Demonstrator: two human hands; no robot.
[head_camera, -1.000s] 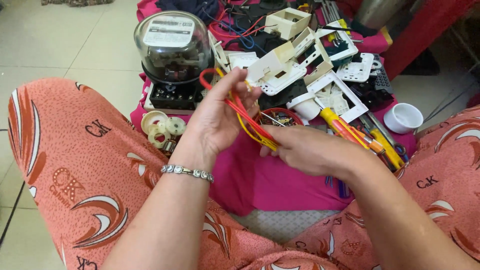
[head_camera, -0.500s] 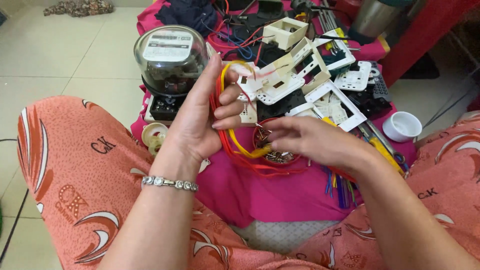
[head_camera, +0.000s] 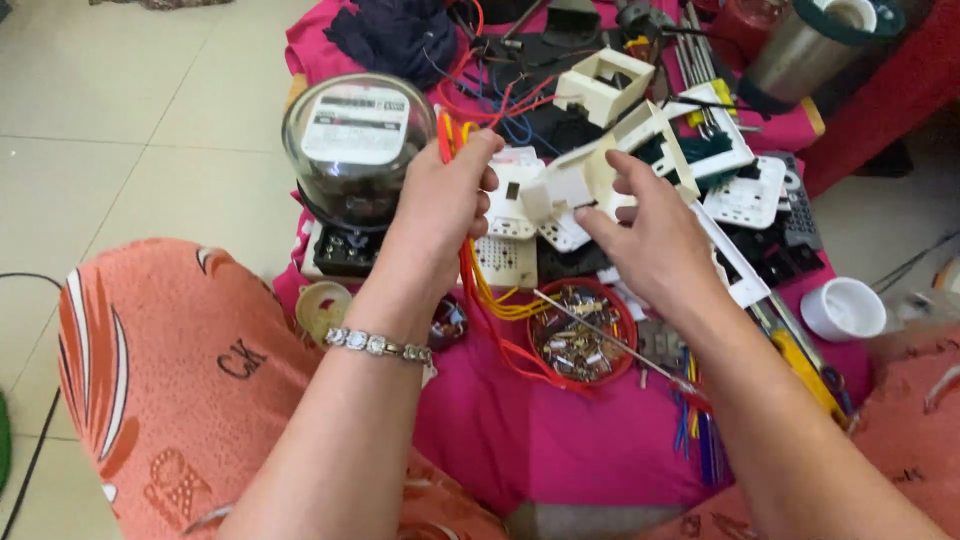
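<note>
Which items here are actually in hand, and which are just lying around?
In hand:
- left hand gripping the bundle of red and yellow insulated wires
- right hand, open, at the cream plastic housing

Lying about:
- round glass-domed meter
- red round dish of small metal parts
- white plastic cup
- steel tumbler
- magenta cloth
</note>
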